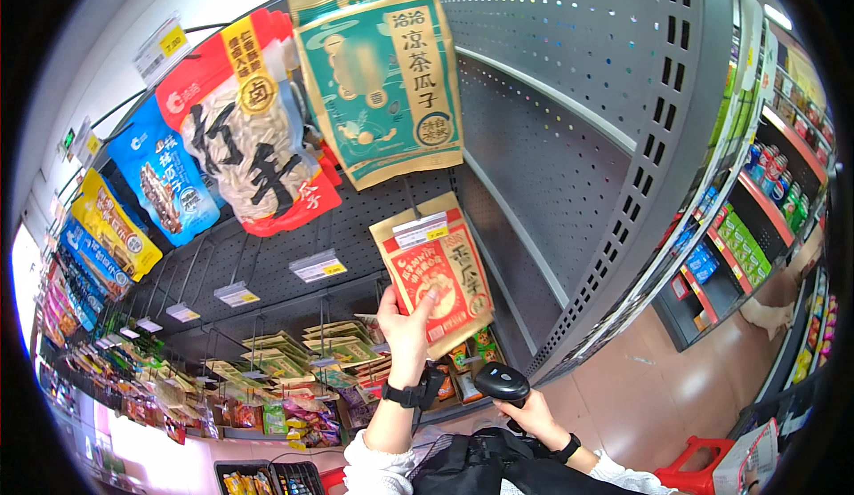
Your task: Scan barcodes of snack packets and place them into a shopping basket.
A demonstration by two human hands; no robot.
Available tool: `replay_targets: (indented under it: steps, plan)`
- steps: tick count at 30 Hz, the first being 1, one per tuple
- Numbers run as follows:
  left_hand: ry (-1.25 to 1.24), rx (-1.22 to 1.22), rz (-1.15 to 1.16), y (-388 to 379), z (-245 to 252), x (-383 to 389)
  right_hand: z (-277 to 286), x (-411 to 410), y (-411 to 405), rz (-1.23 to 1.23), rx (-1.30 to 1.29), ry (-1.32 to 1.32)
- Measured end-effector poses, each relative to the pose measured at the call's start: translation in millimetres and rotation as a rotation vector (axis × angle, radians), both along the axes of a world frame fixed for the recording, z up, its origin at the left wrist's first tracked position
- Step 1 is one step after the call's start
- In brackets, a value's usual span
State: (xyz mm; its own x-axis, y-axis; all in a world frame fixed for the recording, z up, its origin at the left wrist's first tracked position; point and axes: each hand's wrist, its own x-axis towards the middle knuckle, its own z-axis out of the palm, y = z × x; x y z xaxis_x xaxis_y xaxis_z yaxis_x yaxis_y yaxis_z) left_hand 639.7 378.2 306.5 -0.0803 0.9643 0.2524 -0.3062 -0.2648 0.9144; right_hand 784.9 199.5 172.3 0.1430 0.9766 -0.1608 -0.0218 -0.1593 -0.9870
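Note:
A tan-and-red seed packet hangs from a hook below a price tag. My left hand grips its lower left part, thumb on the front and fingers behind. Lower and to the right, my right hand holds a black handheld barcode scanner in front of my body. The scanner is apart from the packet. Directly above hangs a larger tan-and-teal packet. To its left are a red bag of pale seeds and a blue bag, also hanging.
Metal hooks with price tags stick out from the perforated back panel. Lower hooks carry stacked packets. A slotted steel upright rises at right. A black crate and a red plastic stool stand low down.

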Motion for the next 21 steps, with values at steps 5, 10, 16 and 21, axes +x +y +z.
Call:
replay_targets:
  steps: [5, 10, 16, 21]
  plan:
    - [-0.024, -0.08, -0.119, -25.8, 9.8, -13.7, -7.5, -3.8, 3.1, 0.046, -0.005, -0.01]
    - [0.004, -0.187, -0.176, -46.8, -10.5, -41.1, -3.3, -12.3, 6.1, 0.02, -0.009, 0.036]
    - [-0.362, -0.322, -0.217, -84.7, -96.2, -127.0, -8.3, -33.1, 14.6, 0.143, -0.062, -0.066]
    - [-0.859, -0.314, -0.071, -141.4, -135.7, -220.8, 4.4, -78.0, 24.7, 0.479, -0.008, -0.084]
